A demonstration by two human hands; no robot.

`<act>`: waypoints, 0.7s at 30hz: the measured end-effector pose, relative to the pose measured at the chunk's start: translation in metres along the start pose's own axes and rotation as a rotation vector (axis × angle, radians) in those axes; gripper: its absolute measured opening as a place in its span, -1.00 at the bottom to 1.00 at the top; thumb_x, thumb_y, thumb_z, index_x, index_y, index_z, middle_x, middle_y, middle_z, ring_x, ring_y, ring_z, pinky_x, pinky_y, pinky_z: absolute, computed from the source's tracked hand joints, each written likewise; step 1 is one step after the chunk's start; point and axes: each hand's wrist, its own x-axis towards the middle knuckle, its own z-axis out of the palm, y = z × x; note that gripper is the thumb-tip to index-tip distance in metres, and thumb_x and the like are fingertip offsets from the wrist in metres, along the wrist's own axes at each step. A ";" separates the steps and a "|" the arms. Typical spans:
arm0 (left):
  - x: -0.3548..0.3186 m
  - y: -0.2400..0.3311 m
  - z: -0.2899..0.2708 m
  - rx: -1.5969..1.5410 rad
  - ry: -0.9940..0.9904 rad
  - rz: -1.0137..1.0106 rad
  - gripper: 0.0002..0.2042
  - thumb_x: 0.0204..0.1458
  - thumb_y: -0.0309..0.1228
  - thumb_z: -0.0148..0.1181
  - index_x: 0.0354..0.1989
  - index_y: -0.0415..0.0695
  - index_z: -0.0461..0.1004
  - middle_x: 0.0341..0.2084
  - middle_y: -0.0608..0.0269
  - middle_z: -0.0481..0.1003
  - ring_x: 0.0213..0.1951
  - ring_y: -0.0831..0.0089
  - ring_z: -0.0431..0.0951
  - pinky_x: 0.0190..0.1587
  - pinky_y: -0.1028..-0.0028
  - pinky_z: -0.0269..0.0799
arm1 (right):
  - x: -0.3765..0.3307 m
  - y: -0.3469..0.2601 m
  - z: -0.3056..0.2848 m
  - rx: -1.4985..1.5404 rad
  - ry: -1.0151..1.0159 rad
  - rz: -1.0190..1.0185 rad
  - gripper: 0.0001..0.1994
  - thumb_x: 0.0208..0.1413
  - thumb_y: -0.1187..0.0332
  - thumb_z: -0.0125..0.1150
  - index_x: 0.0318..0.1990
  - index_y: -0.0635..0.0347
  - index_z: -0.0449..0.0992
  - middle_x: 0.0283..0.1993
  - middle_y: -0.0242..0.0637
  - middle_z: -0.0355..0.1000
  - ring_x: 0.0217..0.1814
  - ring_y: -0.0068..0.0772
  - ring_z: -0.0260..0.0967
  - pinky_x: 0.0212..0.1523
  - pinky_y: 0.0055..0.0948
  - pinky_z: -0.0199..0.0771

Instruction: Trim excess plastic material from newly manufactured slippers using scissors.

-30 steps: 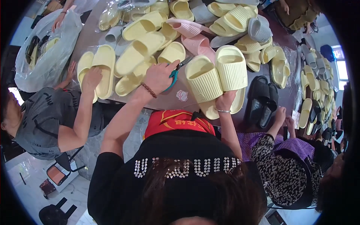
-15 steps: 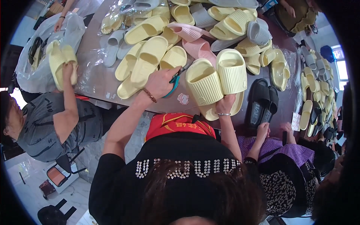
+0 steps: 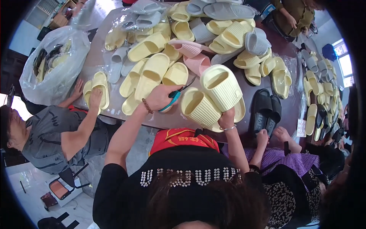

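Held slippers (image 3: 223,91) (two) now more aslant

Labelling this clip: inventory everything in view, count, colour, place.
Table: 1, brown, centre
Held slippers: 2, yellow, over table
Scissors: 1, teal-handled, over table
Heaped slippers: many, yellow, grey, pink, on table
Dark slippers: 2, black, table's right
Far slippers: many, mixed, far right
Bag: 1, translucent, left
Chair: 1, black-brown, lower left
Co-workers: 3+, grey, purple, brown clothes, around table
Apron: 1, red, wearer's waist
Left hand: 1, on scissors
Right hand: 1, gripping slippers
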 end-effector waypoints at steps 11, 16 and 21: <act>0.006 0.005 0.005 -0.018 0.091 -0.017 -0.60 -0.24 -0.39 0.10 -0.10 -0.07 0.36 -0.40 0.01 0.45 -0.38 0.18 0.48 -0.32 0.39 0.35 | 0.000 -0.027 -0.004 -0.033 -0.136 -0.119 -0.60 -0.30 0.39 0.18 -0.16 0.16 0.43 -0.06 -0.07 0.30 0.06 0.03 0.12 0.09 -0.11 0.02; 0.010 -0.017 -0.001 -0.004 0.095 -0.023 -0.56 -0.26 -0.37 0.13 -0.08 -0.11 0.34 -0.49 0.13 0.45 -0.45 0.36 0.46 -0.37 0.46 0.35 | 0.012 -0.028 0.008 -0.059 -0.148 -0.185 -0.64 -0.28 0.40 0.16 -0.19 0.15 0.45 -0.09 -0.10 0.32 0.06 0.02 0.13 0.09 -0.11 0.03; -0.001 -0.018 -0.001 0.033 0.071 0.031 -0.54 -0.25 -0.37 0.14 -0.06 -0.14 0.31 -0.52 0.19 0.44 -0.45 0.47 0.45 -0.37 0.50 0.34 | 0.008 -0.024 0.008 -0.072 -0.248 -0.260 -0.63 -0.34 0.37 0.20 -0.23 0.15 0.48 -0.13 -0.14 0.36 0.03 -0.06 0.18 0.06 -0.12 0.06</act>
